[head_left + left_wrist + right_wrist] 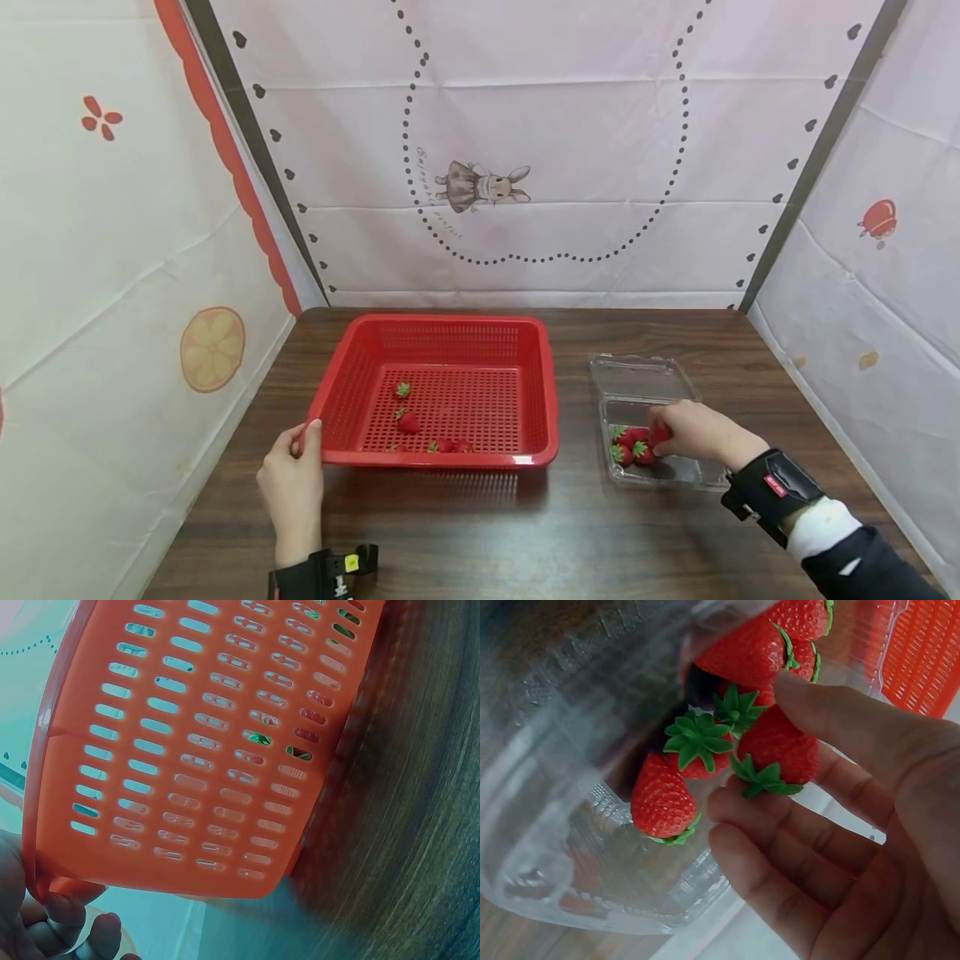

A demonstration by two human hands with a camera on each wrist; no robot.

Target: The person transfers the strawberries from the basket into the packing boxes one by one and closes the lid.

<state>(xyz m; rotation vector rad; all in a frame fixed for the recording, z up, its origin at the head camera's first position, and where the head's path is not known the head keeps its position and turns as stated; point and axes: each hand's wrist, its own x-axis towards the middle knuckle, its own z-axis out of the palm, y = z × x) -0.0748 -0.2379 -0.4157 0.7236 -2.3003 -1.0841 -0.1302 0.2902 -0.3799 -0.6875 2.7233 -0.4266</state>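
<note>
Left hand: the left hand (pixel 294 483) grips the near left corner of the red basket (pixel 442 333), thumb on the rim and fingers (pixel 71 911) curled under the lip, as the left wrist view shows.
Red basket: the perforated tray sits flat on the dark wooden table (pixel 480 533), left of centre, its slotted wall filling the left wrist view.
Basket contents: a few strawberries (pixel 408 422) lie loose on the basket floor, most of them along the near wall.
Clear container: a transparent clamshell box (pixel 645 379) stands open on the table to the right of the basket, well apart from it, lid folded back toward the far side.
Boxed fruit: several more berries (pixel 630 446) cluster in the left part of the box.
Right hand: the right hand (pixel 697 433) reaches into the box and pinches one strawberry (pixel 776 746) between thumb and fingertips, its green cap toward the palm.
Neighbouring fruit: other berries lie just beside the held one, one of them (pixel 660 802) resting apart against the clear wall.
Backdrop: pale printed cloth panels (pixel 525 167), one bearing a rabbit figure, enclose the table on three sides.
</note>
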